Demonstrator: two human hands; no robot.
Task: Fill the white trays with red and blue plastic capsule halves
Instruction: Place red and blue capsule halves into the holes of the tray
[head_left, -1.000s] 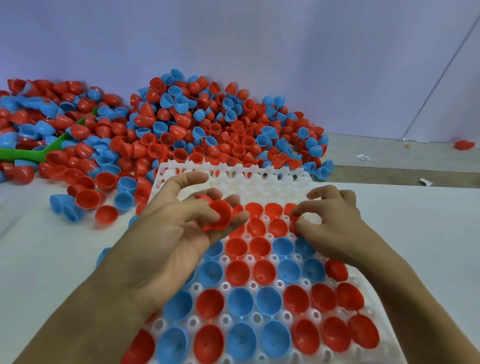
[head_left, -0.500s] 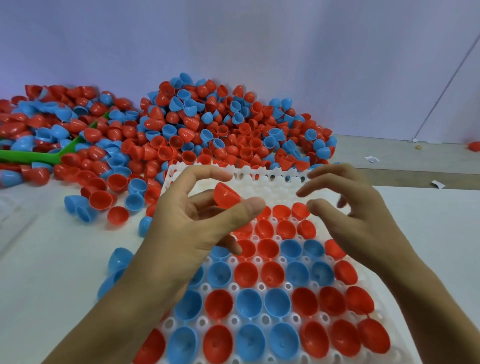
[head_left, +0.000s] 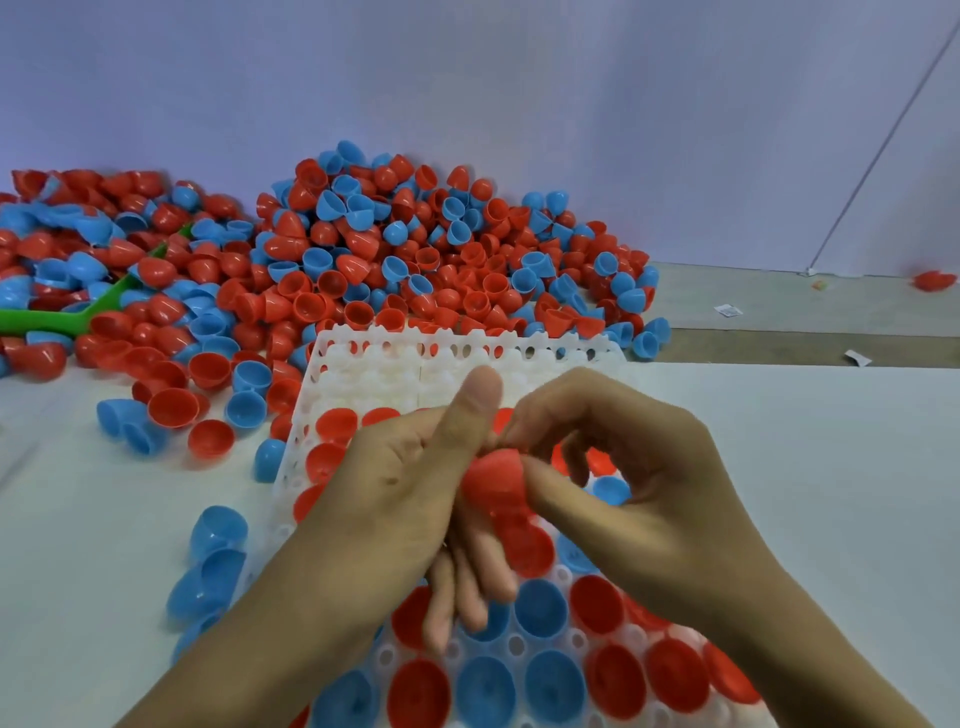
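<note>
Both hands' grips pinch one red capsule half (head_left: 493, 475) above the white tray (head_left: 374, 364), capsule pile (head_left: 415, 249) behind.

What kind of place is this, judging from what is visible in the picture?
Probably a small workshop or sorting station for hand assembly, not a home. A large pile of capsule halves lies loose on a plain white table, a white tray is being filled, and the wall behind is bare.

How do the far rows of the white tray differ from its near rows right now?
The far rows of the white tray are bare white sockets; the near rows hold red and blue halves, open side up. The far rows lie in full view; the near rows are partly hidden by the left hand and right hand. Both share the same socket grid.
</note>
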